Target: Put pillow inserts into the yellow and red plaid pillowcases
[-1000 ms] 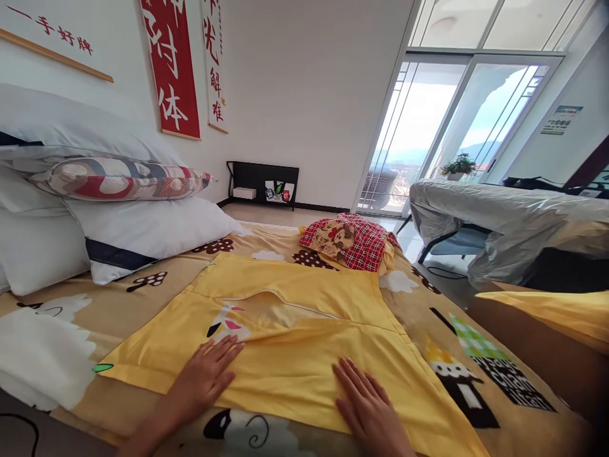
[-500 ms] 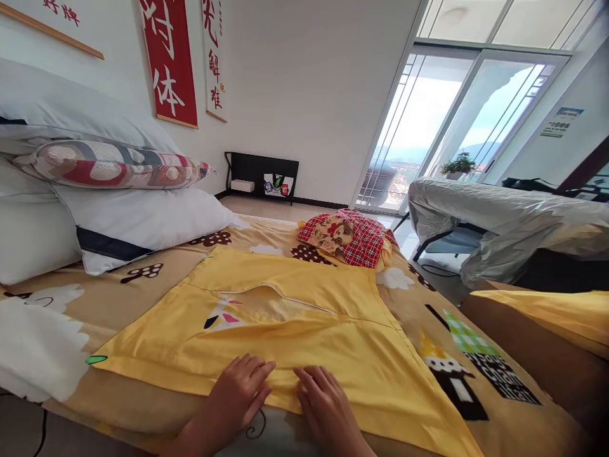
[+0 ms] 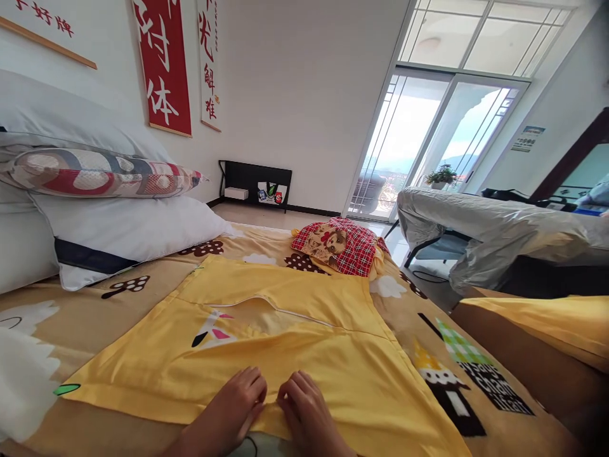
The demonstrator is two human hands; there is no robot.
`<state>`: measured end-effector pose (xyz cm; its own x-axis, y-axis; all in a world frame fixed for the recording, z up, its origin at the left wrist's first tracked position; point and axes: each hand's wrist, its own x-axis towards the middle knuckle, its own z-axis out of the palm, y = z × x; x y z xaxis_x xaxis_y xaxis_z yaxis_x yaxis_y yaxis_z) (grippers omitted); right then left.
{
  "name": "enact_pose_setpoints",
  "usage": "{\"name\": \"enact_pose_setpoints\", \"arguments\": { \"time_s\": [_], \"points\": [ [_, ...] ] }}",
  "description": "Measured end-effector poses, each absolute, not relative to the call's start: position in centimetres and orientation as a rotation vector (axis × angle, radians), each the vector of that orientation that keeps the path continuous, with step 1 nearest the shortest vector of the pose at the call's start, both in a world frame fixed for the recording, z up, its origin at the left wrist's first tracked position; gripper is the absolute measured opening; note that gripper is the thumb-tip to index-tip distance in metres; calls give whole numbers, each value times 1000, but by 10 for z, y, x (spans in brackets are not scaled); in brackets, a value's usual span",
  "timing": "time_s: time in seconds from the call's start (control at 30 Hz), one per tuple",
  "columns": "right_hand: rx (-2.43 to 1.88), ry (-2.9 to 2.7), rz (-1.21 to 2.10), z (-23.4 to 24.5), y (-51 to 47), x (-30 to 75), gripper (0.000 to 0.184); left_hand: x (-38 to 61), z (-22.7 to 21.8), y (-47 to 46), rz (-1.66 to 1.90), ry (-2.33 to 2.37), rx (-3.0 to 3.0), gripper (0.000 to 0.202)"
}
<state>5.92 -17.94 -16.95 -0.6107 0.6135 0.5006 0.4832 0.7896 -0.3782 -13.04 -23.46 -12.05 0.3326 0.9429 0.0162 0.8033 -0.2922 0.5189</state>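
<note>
Left hand (image 3: 242,400) and right hand (image 3: 303,401) have come close together since the earlier frame. Yellow cover (image 3: 352,368) lies wrinkled on the bedspread (image 3: 95,330) at centre, its slit (image 3: 261,312) gaping toward twelve o'clock. At six o'clock, curled fingers (image 3: 257,383) of both hands pinch its near edge.

The left hand (image 3: 240,401) and right hand (image 3: 305,406), fingers curled, pinch the near edge of a yellow pillowcase (image 3: 371,368) spread on a printed bedsheet (image 3: 109,320). Its zipped slit (image 3: 266,312) gapes beyond them; red plaid fabric (image 3: 360,247) lies past its far edge, stacked pillows (image 3: 137,223) to the left.
</note>
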Motion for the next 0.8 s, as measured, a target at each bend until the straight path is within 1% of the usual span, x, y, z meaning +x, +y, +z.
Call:
{"name": "enact_pose_setpoints", "arguments": {
  "time_s": [0.1, 0.2, 0.33, 0.43, 0.53, 0.6, 0.67, 0.7, 0.73, 0.8],
  "points": [
    [-826, -2302, 214, -164, -179, 56, 29, -131, -121, -237, 464, 1506, 2198, 18],
    [-697, -2307, 136, -158, -179, 53, 16, -131, -120, -239, 442, 1499, 2224, 18],
    [-584, -2254, -10, -152, -184, 56, 15, -132, -120, -241, 479, 1479, 2253, 15],
    [-471, -2295, -54, -154, -188, 60, 15, -130, -122, -244, 464, 1484, 2349, 16],
    [-382, -2369, 3, -158, -192, 63, 17, -128, -123, -249, 377, 1495, 2423, 20],
    [-382, -2415, 157, -157, -192, 66, 15, -127, -123, -252, 313, 1483, 2444, 22],
    [-474, -2452, 318, -152, -188, 73, 11, -126, -126, -252, 248, 1470, 2464, 22],
    [-580, -2460, 344, -148, -184, 79, 10, -126, -127, -251, 212, 1474, 2476, 22],
    [-723, -2460, 318, -145, -179, 86, 13, -127, -129, -249, 162, 1482, 2482, 22],
    [-1024, -2448, 172, -143, -168, 106, 26, -127, -132, -243, 81, 1471, 2465, 20]
  ]
}}
